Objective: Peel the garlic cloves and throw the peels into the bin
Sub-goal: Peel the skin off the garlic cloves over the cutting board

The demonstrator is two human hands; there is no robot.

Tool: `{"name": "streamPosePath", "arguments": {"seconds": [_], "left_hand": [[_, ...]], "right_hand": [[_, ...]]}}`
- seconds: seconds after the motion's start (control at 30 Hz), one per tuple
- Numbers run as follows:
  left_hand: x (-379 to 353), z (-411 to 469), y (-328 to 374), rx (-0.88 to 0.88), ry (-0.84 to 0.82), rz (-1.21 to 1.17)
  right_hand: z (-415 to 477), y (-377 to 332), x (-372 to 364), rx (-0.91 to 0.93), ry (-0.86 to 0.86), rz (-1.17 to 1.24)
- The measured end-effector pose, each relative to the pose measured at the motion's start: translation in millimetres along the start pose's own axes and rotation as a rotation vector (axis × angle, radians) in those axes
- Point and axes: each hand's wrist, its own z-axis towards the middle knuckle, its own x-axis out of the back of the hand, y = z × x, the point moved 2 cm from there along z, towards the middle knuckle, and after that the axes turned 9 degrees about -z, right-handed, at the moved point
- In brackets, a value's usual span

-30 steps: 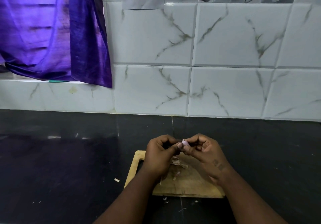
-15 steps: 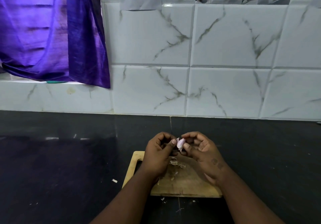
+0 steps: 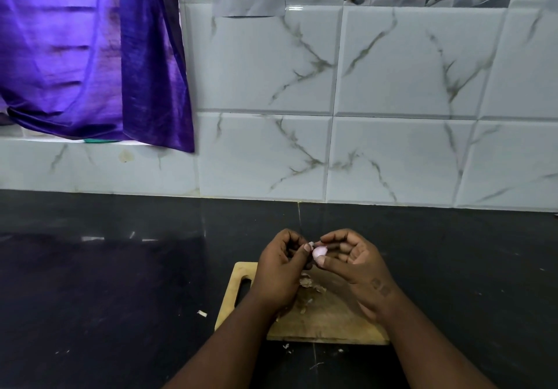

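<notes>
Left hand (image 3: pixel 279 271) and right hand (image 3: pixel 356 268) meet fingertip to fingertip (both curled), forearms converging.

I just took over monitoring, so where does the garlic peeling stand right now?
Done: loose peels already lie on the cutting board, with a few scraps on the countertop. In hand: the right hand holds a pinkish garlic clove while the left hand picks skin at its tip. Left: finishing this clove and binning the peels; no bin is in view.
</notes>
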Motion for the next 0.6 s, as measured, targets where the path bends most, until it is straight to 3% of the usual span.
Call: {"name": "streamPosePath", "arguments": {"seconds": [0.47, 0.6], "left_hand": [[-1.4, -3.1, 3.5, -0.037, -0.059, 0.025], [-5.4, -6.0, 6.2, -0.207, -0.044, 0.269]], "right_hand": [[-2.1, -5.8, 2.6, 0.056, 0.006, -0.079], [-2.1, -6.4, 2.5, 0.069, 0.021, -0.074]]}}
